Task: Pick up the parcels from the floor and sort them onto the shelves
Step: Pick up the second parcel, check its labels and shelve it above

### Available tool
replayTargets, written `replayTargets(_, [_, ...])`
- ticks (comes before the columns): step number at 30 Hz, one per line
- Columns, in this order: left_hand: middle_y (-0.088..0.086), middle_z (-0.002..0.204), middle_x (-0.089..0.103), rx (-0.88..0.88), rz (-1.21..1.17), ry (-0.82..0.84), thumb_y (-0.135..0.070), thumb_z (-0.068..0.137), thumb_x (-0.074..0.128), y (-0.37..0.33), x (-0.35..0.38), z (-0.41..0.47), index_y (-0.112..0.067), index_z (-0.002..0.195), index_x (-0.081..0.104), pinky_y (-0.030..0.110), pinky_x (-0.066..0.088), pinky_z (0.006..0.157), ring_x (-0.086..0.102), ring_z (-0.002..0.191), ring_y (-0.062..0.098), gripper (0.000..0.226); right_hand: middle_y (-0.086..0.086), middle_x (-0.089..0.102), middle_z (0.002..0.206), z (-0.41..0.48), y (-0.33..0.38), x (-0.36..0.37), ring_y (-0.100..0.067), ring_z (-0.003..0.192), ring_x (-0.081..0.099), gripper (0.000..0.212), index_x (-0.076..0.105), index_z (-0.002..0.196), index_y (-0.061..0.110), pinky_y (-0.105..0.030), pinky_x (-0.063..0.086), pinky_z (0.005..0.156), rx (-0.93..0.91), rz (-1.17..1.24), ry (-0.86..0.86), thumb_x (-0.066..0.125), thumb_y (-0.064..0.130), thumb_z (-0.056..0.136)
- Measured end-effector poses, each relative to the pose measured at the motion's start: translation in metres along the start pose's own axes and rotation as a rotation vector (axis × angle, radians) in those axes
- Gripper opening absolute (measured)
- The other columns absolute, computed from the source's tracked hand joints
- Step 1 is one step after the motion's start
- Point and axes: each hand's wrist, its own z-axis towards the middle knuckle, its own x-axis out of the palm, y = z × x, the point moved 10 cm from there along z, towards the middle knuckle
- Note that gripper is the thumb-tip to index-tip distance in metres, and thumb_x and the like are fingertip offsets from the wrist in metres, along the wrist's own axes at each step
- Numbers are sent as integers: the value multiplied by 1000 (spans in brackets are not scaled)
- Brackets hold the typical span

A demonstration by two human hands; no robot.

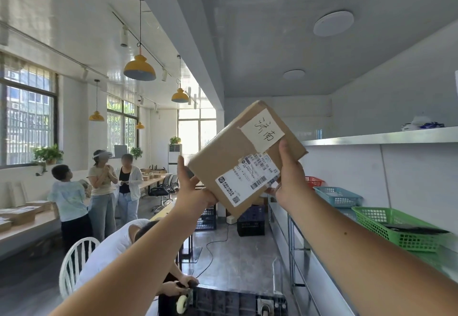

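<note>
I hold a flat brown cardboard parcel (223,157) raised at head height, tilted, its labelled face toward me. It carries a white handwritten note and a printed shipping label with barcodes. My left hand (192,189) grips its lower left corner, thumb up along the edge. My right hand (288,179) grips its right side, thumb on the front face. To the right runs a metal shelf (322,253) with a green basket (396,226), a blue basket (338,195) and a red basket (313,181). An upper shelf (381,137) runs above them.
A person in white bends over a black cart (223,301) just below my arms, beside a white chair (74,263). Three people stand at the left by a long table with boxes. Dark crates (250,221) sit on the floor ahead.
</note>
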Motion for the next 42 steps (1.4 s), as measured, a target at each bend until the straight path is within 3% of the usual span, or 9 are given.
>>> replayTargets(5, [19, 134, 68, -55, -184, 47, 35, 78, 52, 18, 1, 0, -42, 142, 56, 53, 67, 76, 76, 111, 43, 100, 4, 86, 102, -2, -2, 15, -20, 87, 84, 53, 56, 135, 37, -40, 65, 59, 9, 30, 110, 72, 62, 91])
replayTargets(10, [22, 137, 66, -111, -304, 42, 31, 82, 39, 31, 0, -3, -28, 142, 57, 55, 67, 79, 75, 110, 48, 86, -8, 84, 113, -1, -3, 27, -28, 95, 83, 34, 85, 104, 29, -46, 59, 83, 48, 23, 242, 71, 57, 90])
replayTargets(13, [28, 136, 67, -192, -434, 22, 23, 86, 29, 39, -4, -6, -24, 139, 60, 62, 65, 82, 73, 111, 55, 77, -11, 83, 115, 0, 1, 25, -30, 92, 83, 37, 78, 119, 22, -42, 63, 73, 42, 50, 222, 69, 49, 95])
replayTargets(18, [30, 131, 72, -277, -469, -36, -29, 112, 43, 42, -9, -7, -13, 134, 61, 56, 68, 74, 72, 113, 51, 33, -10, 84, 114, -3, 4, 26, -33, 98, 82, 39, 82, 113, 24, -50, 61, 88, 40, -45, 230, 71, 56, 93])
replayTargets(22, [18, 134, 73, -313, -151, -15, -66, 103, 46, 43, 7, -9, -22, 138, 55, 50, 65, 87, 73, 119, 38, 57, -11, 81, 122, -6, 4, 31, -37, 112, 77, 61, 65, 139, 21, -62, 55, 106, 23, -74, 217, 75, 58, 91])
replayTargets(27, [9, 139, 61, -76, 73, -78, -66, 103, 46, 17, 4, -10, -30, 131, 48, 30, 53, 73, 64, 109, 16, 46, -17, 79, 126, -11, 1, 33, -39, 113, 77, 49, 80, 120, 19, -55, 56, 100, 119, 35, 315, 57, 58, 100])
replayTargets(31, [-14, 157, 45, 95, 9, 20, -65, 96, 62, 1, 10, -9, -51, 163, 22, 22, 53, 85, 59, 125, 2, 80, -15, 78, 129, -12, 1, 33, -35, 114, 77, 47, 86, 113, 24, -51, 56, 96, 101, -8, 389, 52, 53, 99])
replayTargets(37, [1, 147, 67, 56, -112, 50, -77, 84, 58, -1, 22, -9, -41, 150, 51, 60, 59, 101, 67, 132, 30, 76, -12, 78, 131, -16, 5, 27, -35, 120, 75, 56, 84, 119, 31, -54, 58, 100, 105, -52, 395, 52, 71, 95])
replayTargets(42, [6, 147, 67, 2, -144, -20, -88, 74, 56, 5, 23, -12, -34, 159, 46, 55, 61, 99, 70, 127, 32, 101, -13, 74, 138, -21, 8, 17, -39, 129, 68, 64, 71, 138, 30, -63, 49, 113, 84, -135, 319, 56, 73, 94])
